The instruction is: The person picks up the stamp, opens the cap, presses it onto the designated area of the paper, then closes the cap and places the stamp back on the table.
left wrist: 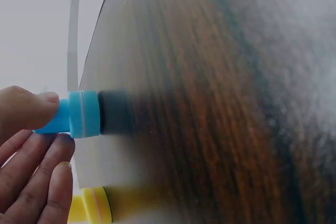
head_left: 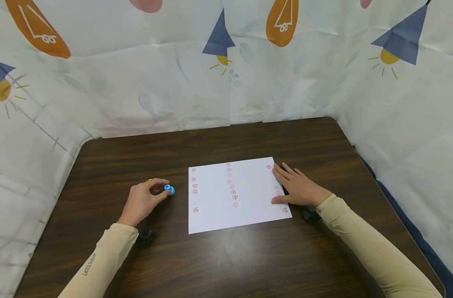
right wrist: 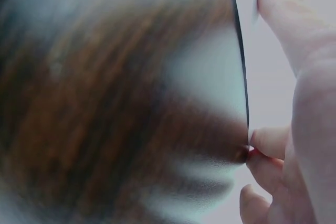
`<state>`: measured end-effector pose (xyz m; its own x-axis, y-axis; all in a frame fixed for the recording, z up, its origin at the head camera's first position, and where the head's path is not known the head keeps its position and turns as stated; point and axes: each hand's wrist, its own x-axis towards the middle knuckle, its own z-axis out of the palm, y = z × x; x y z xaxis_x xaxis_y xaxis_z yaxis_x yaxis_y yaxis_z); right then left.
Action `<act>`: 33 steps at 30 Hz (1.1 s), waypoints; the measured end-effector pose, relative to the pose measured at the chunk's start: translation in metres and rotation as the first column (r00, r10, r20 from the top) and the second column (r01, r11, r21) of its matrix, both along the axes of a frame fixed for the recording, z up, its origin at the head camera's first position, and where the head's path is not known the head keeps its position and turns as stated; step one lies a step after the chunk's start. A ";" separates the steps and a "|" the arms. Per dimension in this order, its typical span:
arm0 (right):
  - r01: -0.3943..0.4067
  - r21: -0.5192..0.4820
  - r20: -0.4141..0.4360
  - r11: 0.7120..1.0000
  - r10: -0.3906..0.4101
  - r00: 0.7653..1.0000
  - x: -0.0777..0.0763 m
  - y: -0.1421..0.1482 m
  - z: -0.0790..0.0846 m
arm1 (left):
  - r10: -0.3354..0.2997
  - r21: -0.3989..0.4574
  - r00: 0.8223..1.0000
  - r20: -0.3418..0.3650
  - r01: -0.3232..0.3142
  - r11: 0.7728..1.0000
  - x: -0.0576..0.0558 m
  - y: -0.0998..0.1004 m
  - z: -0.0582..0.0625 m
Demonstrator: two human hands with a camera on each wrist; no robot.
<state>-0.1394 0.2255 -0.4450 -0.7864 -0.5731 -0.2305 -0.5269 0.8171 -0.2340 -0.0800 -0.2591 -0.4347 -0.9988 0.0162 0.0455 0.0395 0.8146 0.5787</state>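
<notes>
My left hand (head_left: 142,200) pinches a small blue toy stamp (head_left: 169,189) between thumb and fingertips, to the left of the paper. In the left wrist view the blue stamp (left wrist: 84,114) points its wide end at the tabletop, close to it. A yellow stamp (left wrist: 96,204) stands on the table beside it, mostly hidden behind the left hand in the head view. Over the right edge of a white sheet of paper (head_left: 211,223) lies my right hand (head_left: 299,188), fingers spread and touching it. Small red printed marks run down the sheet's left side, middle and right side.
The dark wood-grain table (head_left: 226,265) has rounded far corners. Behind it and at both sides hangs a pale cloth (head_left: 137,82) printed with lamps and bulbs. Dark blue fabric (head_left: 409,227) shows past the table's right edge.
</notes>
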 end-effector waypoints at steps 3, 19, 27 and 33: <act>0.000 -0.001 -0.001 1.000 0.000 1.000 0.000 -0.001 0.000 | 0.005 0.015 1.000 0.000 -0.005 1.000 0.001 0.000 0.001; 0.013 -0.010 0.014 1.000 -0.013 1.000 0.005 -0.003 0.004 | 0.029 0.125 0.993 -0.116 -0.014 0.992 0.003 0.009 0.001; 0.020 -0.007 0.014 1.000 -0.020 1.000 0.005 -0.005 0.005 | 0.036 0.157 0.990 -0.140 -0.014 0.987 0.004 0.017 0.002; 0.034 -0.014 0.012 0.999 -0.034 0.999 0.004 -0.004 0.005 | 0.049 0.196 0.989 -0.140 -0.020 0.980 0.004 0.020 0.003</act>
<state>-0.1355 0.2211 -0.4405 -0.8027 -0.5495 -0.2317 -0.4961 0.8309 -0.2519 -0.0760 -0.2392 -0.4316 -0.9814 -0.0413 0.1872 0.1074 0.6903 0.7155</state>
